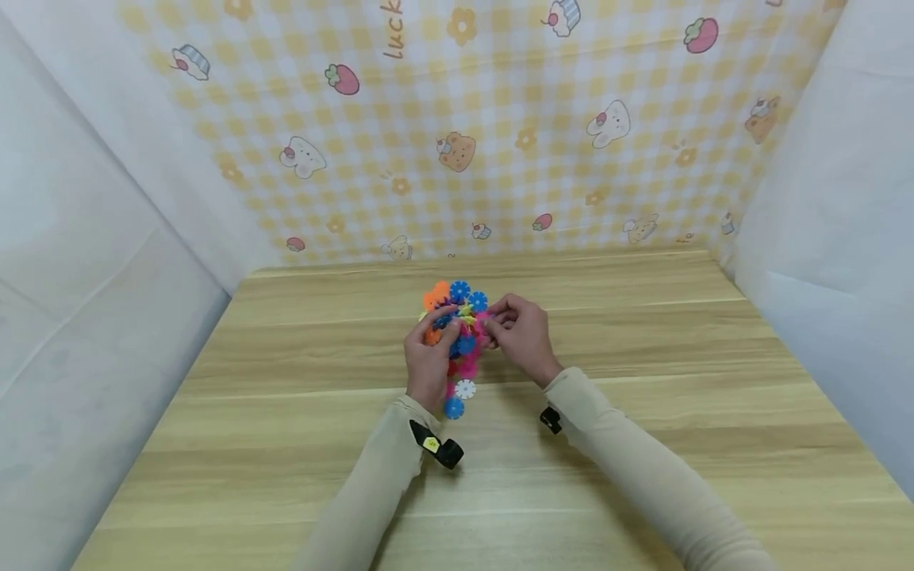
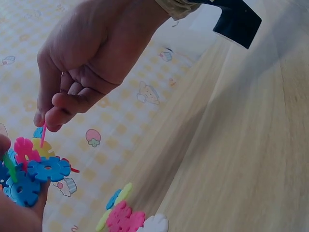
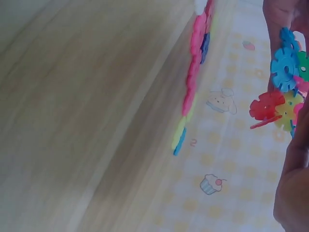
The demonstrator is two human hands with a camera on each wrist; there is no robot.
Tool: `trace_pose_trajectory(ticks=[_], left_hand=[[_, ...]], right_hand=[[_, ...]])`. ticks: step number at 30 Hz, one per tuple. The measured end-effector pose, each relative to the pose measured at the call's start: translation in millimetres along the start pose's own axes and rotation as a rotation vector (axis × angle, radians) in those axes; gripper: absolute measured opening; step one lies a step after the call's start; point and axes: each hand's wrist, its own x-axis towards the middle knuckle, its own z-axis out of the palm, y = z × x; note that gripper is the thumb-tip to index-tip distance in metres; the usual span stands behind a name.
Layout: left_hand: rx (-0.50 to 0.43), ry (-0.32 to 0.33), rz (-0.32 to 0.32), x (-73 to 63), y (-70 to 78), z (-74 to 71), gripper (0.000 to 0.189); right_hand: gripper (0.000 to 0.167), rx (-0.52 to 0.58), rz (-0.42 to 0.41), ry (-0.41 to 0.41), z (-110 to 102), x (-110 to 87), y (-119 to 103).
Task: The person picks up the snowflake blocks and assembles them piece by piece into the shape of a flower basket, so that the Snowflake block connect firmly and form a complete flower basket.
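Toothed plastic snowflake discs in many colours are slotted into a cluster (image 1: 457, 292). My left hand (image 1: 427, 366) holds this cluster, thumb and fingers around its near side. In the left wrist view, blue, yellow, pink and green discs show in the left hand (image 2: 21, 212). From the right, my right hand (image 1: 524, 337) pinches a pink disc (image 2: 44, 135), seen edge-on where it meets the cluster. The right wrist view shows red, yellow and blue discs (image 3: 285, 67) between the hands. Fingers hide part of the cluster.
More joined discs lie on the wooden table (image 1: 643, 444), among them a white disc (image 1: 465, 388) and a blue disc (image 1: 454, 408) near the left wrist. Behind the table hangs a yellow checked cloth (image 1: 500, 103); pale sheets stand at both sides.
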Motion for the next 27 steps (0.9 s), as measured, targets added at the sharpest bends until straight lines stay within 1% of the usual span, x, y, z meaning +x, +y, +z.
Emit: trace_pose_trajectory(ticks=[3,8,12,17,19,21,23,27], left_hand=[[0.005,-0.001,-0.007,-0.1,-0.2,0.3,0.027],[-0.003,0.004,-0.005,0.1,-1.5,1.6,0.027],[-0.012,0.006,-0.009,-1.4,-0.9,2.6,0.026],[-0.002,-0.018,-0.003,-0.8,-2.4,1.3,0.027],[0.01,-0.041,0.002,0.1,-2.6,-0.2,0.028],[0.024,-0.077,0.001,0.4,-2.1,-2.5,0.03],[0.043,-0.131,0.003,0.4,-1.5,-5.3,0.033],[0.075,-0.251,0.01,-0.4,-0.1,-11.6,0.04]], right_hand=[[0.011,0.013,-0.001,-0.012,-1.1,-0.1,-1.8],[0.012,0.047,0.026,-0.023,0.9,1.4,-4.2],[0.009,0.071,0.065,-0.042,-1.4,4.3,-4.6],[0.009,0.076,0.089,-0.083,-5.2,5.7,-1.7],[0.01,0.076,0.1,-0.087,-6.7,5.3,-1.1],[0.012,0.077,0.101,-0.08,-9.1,5.2,-0.9],[0.015,0.068,0.094,-0.071,-12.8,5.7,-1.0],[0.026,0.025,0.066,-0.072,-22.7,7.9,-3.0]])
